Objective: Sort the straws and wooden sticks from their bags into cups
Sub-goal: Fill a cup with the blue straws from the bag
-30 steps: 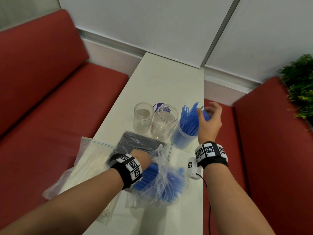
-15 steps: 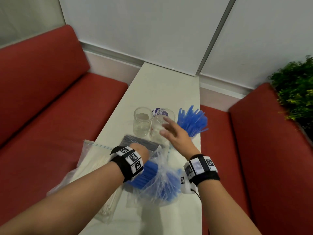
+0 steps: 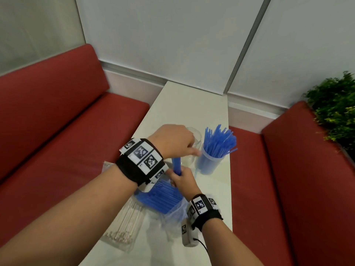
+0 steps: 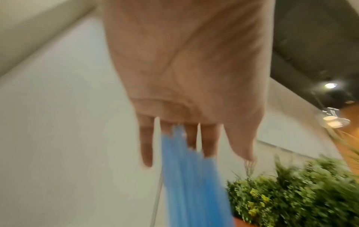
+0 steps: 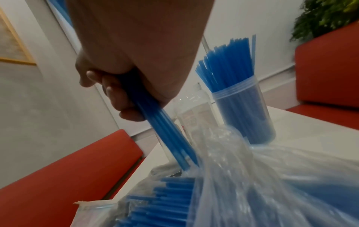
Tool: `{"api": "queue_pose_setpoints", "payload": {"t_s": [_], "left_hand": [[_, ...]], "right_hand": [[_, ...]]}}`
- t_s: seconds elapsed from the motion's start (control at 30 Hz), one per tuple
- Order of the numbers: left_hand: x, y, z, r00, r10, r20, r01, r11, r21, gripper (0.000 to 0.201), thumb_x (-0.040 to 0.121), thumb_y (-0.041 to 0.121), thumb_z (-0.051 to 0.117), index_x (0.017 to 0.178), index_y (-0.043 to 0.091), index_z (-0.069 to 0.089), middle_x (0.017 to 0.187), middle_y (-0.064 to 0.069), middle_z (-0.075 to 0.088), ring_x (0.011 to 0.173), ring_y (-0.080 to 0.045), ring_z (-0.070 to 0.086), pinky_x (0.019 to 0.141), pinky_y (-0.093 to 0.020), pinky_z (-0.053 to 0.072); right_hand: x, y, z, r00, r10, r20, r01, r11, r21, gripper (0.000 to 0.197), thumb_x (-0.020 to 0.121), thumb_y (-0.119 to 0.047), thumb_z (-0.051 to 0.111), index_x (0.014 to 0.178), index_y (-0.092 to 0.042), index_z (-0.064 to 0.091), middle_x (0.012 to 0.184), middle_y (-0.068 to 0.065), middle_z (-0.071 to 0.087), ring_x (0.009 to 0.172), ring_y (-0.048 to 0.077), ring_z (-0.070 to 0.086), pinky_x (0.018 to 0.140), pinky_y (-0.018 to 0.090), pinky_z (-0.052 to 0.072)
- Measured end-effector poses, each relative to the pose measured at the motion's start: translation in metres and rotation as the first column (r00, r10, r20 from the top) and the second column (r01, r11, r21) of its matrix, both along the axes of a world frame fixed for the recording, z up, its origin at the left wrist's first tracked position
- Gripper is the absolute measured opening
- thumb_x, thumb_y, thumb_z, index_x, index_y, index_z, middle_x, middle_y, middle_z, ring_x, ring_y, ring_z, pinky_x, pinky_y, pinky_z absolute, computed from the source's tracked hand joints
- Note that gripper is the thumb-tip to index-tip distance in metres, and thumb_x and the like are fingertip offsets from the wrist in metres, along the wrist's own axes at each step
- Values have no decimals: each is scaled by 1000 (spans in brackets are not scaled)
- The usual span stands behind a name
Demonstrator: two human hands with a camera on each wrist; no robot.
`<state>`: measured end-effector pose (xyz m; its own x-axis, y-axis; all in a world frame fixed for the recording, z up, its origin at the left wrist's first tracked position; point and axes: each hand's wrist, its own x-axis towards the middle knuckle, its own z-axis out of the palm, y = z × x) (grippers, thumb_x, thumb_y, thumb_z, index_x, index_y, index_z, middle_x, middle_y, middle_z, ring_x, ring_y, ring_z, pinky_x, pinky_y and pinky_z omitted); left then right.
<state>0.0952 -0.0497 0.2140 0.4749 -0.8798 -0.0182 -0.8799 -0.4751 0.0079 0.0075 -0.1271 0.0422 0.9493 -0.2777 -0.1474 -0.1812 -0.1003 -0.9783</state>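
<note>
My right hand [image 3: 179,178] [image 5: 120,98] grips a bundle of blue straws [image 3: 176,166] [image 5: 163,132] upright, its lower ends still in the clear plastic bag [image 3: 172,212] [image 5: 242,176] of blue straws on the white table [image 3: 192,104]. My left hand [image 3: 184,150] [image 4: 174,145] is raised over the bundle, fingers straight, touching the straws' [image 4: 186,176] top ends. A clear cup [image 3: 210,164] [image 5: 244,110] packed with blue straws stands to the right. An empty clear cup [image 3: 195,143] [image 5: 191,110] stands beside it, partly hidden by my left hand. A bag of wooden sticks [image 3: 126,223] lies at the near left.
Red bench seats [image 3: 67,150] run along both long sides of the narrow table. A green plant [image 3: 336,106] stands at the far right behind the right bench. The table's far end by the wall is bare. A white wrist device [image 3: 187,235] hangs at my right wrist.
My right hand came back from the filled cup to the bag and took hold of a bundle of blue straws. My left hand let go of the bag and rose onto the bundle's top.
</note>
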Motion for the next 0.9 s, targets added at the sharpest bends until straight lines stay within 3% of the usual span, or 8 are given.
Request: {"api": "queue_pose_setpoints", "payload": {"t_s": [0.23, 0.33, 0.4, 0.5, 0.57, 0.63, 0.77, 0.9], "left_hand": [[-6, 6, -20, 906, -120, -405, -58, 914, -402, 62, 90, 72, 36, 78, 23, 71, 74, 5, 70, 76, -10, 65, 73, -32, 51], [4, 10, -23, 602, -327, -729, -521, 530, -669, 49, 97, 56, 41, 100, 21, 75, 99, 6, 75, 99, -8, 69, 92, -24, 53], [12, 12, -34, 422, -337, -842, -747, 398, -533, 49, 103, 46, 38, 99, 12, 73, 97, -4, 76, 98, -17, 71, 91, -30, 55], [12, 15, -65, -33, -142, -989, -778, 626, -64, 57, 103, 50, 33, 103, 5, 68, 106, -15, 72, 99, -28, 69, 85, -37, 55], [5, 16, -86, -382, -127, -916, -668, 722, 178, 65, 101, 54, 33, 111, -2, 65, 112, -21, 69, 99, -32, 68, 87, -41, 54], [-4, 14, -101, -599, -209, -773, -603, 752, 265, 65, 101, 51, 38, 115, -8, 62, 118, -26, 65, 105, -38, 66, 89, -45, 55], [-16, 2, -106, -728, -315, -610, -605, 713, 354, 36, 98, 29, 54, 90, -4, 64, 80, -17, 66, 63, -25, 70, 49, -27, 58], [-12, -5, -108, -778, -298, -554, -566, 714, 411, 26, 91, 23, 58, 73, 4, 59, 66, -5, 57, 37, -6, 50, 26, -11, 30]], "right_hand": [[14, -1, 32, 993, -88, 80, 91, 995, -30, 31, 96, -14, 71, 69, -20, 59, 60, -3, 57, 56, 12, 55, 54, 27, 49], [8, -13, 54, 987, -108, 120, 108, 994, 13, 42, 96, -29, 73, 61, -22, 50, 52, -8, 44, 49, 11, 41, 53, 28, 39], [5, -22, 79, 966, -166, 196, 146, 983, 113, 44, 94, -34, 75, 56, -27, 53, 51, -7, 42, 46, 11, 38, 50, 25, 37], [9, -30, 117, 916, -237, 323, 159, 955, 251, 44, 92, -38, 77, 56, -26, 56, 51, -4, 39, 43, 13, 35, 46, 25, 35], [13, -31, 133, 891, -246, 381, 142, 949, 281, 44, 90, -40, 79, 57, -28, 52, 52, -5, 40, 43, 14, 36, 47, 25, 36], [14, -30, 139, 880, -243, 408, 138, 953, 270, 45, 89, -41, 80, 57, -29, 51, 52, -5, 43, 44, 15, 37, 48, 26, 38], [11, -23, 129, 883, -268, 385, 177, 950, 256, 42, 91, -37, 77, 58, -30, 53, 53, -4, 43, 46, 15, 38, 48, 27, 38], [7, -20, 123, 888, -292, 356, 200, 941, 272, 41, 93, -34, 76, 58, -31, 55, 53, -4, 41, 46, 15, 37, 48, 27, 37]]}}
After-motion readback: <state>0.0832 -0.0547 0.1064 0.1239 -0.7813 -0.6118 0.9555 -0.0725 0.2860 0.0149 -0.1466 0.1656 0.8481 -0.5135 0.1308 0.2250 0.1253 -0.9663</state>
